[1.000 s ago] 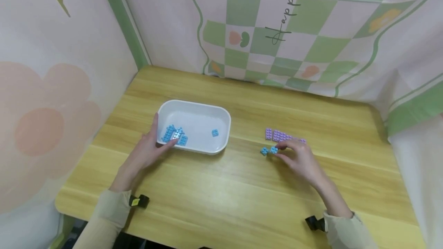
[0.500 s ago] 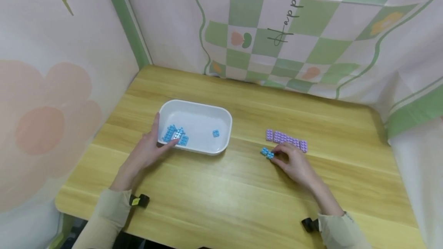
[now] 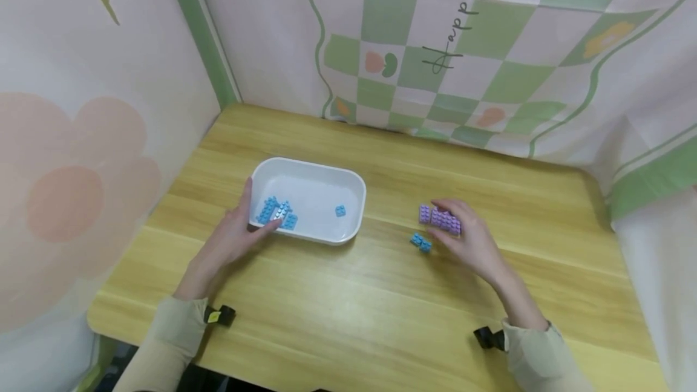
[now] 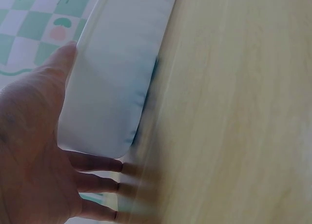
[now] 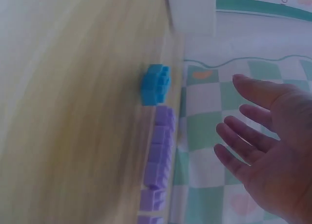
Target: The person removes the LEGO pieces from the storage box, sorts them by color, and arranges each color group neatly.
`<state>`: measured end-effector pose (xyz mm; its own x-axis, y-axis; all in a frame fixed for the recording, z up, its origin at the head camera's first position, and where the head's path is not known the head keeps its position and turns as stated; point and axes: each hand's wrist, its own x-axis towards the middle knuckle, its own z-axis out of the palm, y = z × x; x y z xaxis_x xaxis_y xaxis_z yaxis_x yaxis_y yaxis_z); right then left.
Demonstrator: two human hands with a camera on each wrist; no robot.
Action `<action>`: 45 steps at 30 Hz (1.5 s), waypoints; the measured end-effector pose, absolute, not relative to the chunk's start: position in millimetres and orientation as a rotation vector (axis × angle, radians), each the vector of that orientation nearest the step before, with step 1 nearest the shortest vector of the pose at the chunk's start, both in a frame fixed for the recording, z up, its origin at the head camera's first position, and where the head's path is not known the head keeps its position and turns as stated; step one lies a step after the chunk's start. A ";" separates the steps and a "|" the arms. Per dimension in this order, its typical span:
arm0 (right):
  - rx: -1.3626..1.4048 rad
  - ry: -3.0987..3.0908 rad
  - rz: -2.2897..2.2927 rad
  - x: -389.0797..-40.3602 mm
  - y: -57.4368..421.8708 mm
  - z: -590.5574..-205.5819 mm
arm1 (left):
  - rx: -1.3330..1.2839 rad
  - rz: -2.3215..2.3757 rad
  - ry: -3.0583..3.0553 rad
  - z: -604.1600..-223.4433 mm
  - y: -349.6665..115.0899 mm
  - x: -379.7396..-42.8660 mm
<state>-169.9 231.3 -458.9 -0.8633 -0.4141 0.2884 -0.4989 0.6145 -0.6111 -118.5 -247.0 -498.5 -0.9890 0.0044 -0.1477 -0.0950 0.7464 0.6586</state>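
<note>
Head view: purple bricks [image 3: 445,221] partly hidden behind the right hand [image 3: 475,245]

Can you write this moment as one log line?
left hand: holds white tray | right hand: holds nothing, above purple bricks | blue bricks: in tray and on table

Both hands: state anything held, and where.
The left hand holds the white rectangular plastic tray by its near-left corner, thumb over the rim. The right hand holds nothing.
</note>
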 end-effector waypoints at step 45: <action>0.869 -3.086 1.060 -217.4 68.4 -466.9 | -0.073 1.061 2.804 -499.5 -247.1 -119.4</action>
